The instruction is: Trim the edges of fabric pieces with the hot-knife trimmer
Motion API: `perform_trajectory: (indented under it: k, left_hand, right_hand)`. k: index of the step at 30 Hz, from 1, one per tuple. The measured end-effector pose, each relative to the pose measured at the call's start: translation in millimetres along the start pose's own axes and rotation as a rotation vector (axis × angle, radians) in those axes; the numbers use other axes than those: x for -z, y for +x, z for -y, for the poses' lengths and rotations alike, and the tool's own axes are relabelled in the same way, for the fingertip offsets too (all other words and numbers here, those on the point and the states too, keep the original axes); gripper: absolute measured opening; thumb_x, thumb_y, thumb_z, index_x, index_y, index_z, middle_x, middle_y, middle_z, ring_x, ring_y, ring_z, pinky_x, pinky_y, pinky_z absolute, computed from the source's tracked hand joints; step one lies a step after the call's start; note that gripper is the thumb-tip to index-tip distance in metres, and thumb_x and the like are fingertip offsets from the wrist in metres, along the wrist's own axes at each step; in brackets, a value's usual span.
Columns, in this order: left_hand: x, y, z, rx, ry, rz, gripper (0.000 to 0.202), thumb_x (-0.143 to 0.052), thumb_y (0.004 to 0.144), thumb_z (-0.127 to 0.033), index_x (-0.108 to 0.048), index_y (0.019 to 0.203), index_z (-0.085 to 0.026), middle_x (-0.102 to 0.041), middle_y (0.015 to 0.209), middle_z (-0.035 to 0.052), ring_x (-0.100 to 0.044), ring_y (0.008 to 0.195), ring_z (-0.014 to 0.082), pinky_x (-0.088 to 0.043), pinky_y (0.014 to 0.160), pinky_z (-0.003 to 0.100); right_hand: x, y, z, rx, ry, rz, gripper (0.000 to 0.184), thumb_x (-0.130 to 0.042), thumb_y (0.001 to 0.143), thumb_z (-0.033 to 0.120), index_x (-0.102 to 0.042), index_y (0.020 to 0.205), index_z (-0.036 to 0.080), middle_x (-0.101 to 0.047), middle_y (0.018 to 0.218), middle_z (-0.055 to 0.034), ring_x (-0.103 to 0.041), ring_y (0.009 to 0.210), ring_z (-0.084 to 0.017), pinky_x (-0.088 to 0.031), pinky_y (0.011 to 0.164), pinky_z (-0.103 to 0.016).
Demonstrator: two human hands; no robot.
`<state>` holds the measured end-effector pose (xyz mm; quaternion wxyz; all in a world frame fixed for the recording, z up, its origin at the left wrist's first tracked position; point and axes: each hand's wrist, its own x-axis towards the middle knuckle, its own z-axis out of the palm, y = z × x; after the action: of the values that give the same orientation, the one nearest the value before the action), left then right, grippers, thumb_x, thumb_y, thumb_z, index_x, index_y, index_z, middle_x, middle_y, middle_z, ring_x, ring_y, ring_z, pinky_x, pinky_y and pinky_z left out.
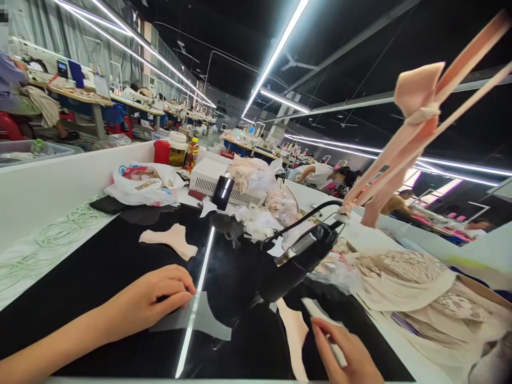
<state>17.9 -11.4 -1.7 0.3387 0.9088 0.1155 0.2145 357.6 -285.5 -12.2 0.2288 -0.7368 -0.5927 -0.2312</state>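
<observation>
Across the black desk top (112, 277), the left hand (170, 293) curls loosely, fingertips touching a clear sheet (212, 322); I cannot tell whether it grips. The right hand (346, 349) pinches a whitish strip (318, 309), just beside a pale pink cloth piece (294, 336) lying flat between the hands.

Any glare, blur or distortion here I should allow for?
Head view: a bright strip reflection streaks down the glossy black work surface, crossing the translucent piece by the left hand; head view: the room looks tilted, the lower right corner blurred.
</observation>
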Motion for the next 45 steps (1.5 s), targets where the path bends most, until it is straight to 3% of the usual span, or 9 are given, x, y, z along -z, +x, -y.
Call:
perform_trajectory:
  k: [2,5,12,18,22,26,32,40,45]
  left_hand:
    - [-2.1,0,2,-0.001,0.0,-0.005,0.03,-0.046,0.101,-0.027,-0.069,0.083,-0.02,-0.07,0.107,0.0019,-0.062,0.109,0.0145,-0.048,0.098,0.022]
    - [-3.8,0,5,0.009,0.002,-0.001,0.03,-0.046,0.101,-0.027,-0.069,0.083,-0.02,-0.07,0.107,0.0021,-0.063,0.107,0.0144,-0.049,0.098,0.022]
    - [-1.8,0,0,-0.021,0.052,0.018,0.03,-0.045,0.102,-0.028,-0.068,0.085,-0.02,-0.07,0.104,0.0012,-0.063,0.105,0.0131,-0.049,0.095,0.02]
    - [-3.4,0,-5,-0.062,0.038,0.011,0.032,-0.044,0.103,-0.026,-0.065,0.08,-0.019,-0.069,0.095,0.0003,-0.063,0.096,0.0114,-0.049,0.088,0.018]
    - [-4.5,0,-6,-0.093,0.025,0.004,0.031,-0.046,0.102,-0.024,-0.065,0.078,-0.019,-0.069,0.092,0.0002,-0.064,0.093,0.0111,-0.049,0.085,0.018]
    - [-3.5,0,-7,-0.088,0.035,0.007,0.03,-0.047,0.101,-0.023,-0.066,0.079,-0.019,-0.07,0.092,0.0009,-0.064,0.093,0.0118,-0.05,0.084,0.018]
    - [-2.8,0,-9,-0.07,0.028,0.016,0.031,-0.045,0.102,-0.025,-0.068,0.081,-0.018,-0.069,0.091,0.0021,-0.065,0.092,0.013,-0.05,0.083,0.019]
    - [-1.6,0,-11,-0.021,0.014,0.057,0.031,-0.045,0.102,-0.027,-0.067,0.082,-0.019,-0.069,0.094,0.0014,-0.065,0.089,0.0118,-0.05,0.081,0.018]
    - [-1.0,0,-16,-0.017,-0.014,0.038,0.029,-0.046,0.102,-0.026,-0.068,0.083,-0.019,-0.069,0.094,0.001,-0.065,0.089,0.0118,-0.05,0.082,0.018]
  right_hand:
    - [1,-2,-23,-0.028,-0.053,0.011,0.038,-0.045,0.101,0.051,-0.072,0.1,0.025,-0.074,0.093,-0.0052,-0.069,0.078,-0.02,-0.054,0.068,-0.03]
    - [-10,-5,-36,-0.051,-0.115,0.046,0.052,-0.034,0.102,0.058,-0.073,0.097,0.025,-0.073,0.09,-0.0051,-0.066,0.074,-0.02,-0.05,0.07,-0.033]
    - [-34,0,-28,-0.152,-0.218,0.064,0.055,-0.027,0.103,0.052,-0.07,0.088,0.023,-0.065,0.077,-0.0073,-0.057,0.075,-0.023,-0.036,0.067,-0.038]
    - [-31,8,-28,-0.249,-0.123,0.102,0.046,-0.038,0.099,0.056,-0.062,0.081,0.021,-0.057,0.074,-0.0012,-0.052,0.073,-0.019,-0.04,0.073,-0.036]
    - [-25,12,-30,-0.376,0.003,0.111,0.042,-0.042,0.09,0.056,-0.067,0.083,0.023,-0.064,0.079,-0.0051,-0.055,0.076,-0.024,-0.042,0.077,-0.041]
    - [-16,13,-42,-0.642,0.199,0.073,0.041,-0.056,0.08,0.062,-0.071,0.086,0.025,-0.071,0.083,-0.0051,-0.064,0.074,-0.026,-0.049,0.07,-0.039]
    - [3,16,-58,-0.935,0.621,-0.082,0.059,-0.066,0.067,0.074,-0.068,0.09,0.02,-0.075,0.089,-0.0097,-0.073,0.084,-0.029,-0.061,0.073,-0.037]
    - [24,24,-45,-1.091,1.003,-0.313,0.056,-0.086,0.055,0.059,-0.064,0.088,0.02,-0.074,0.095,-0.0103,-0.073,0.093,-0.029,-0.063,0.083,-0.041]
    - [38,32,-18,-1.133,1.114,-0.272,0.055,-0.088,0.055,0.056,-0.068,0.091,0.02,-0.073,0.089,-0.0077,-0.073,0.088,-0.027,-0.063,0.083,-0.038]
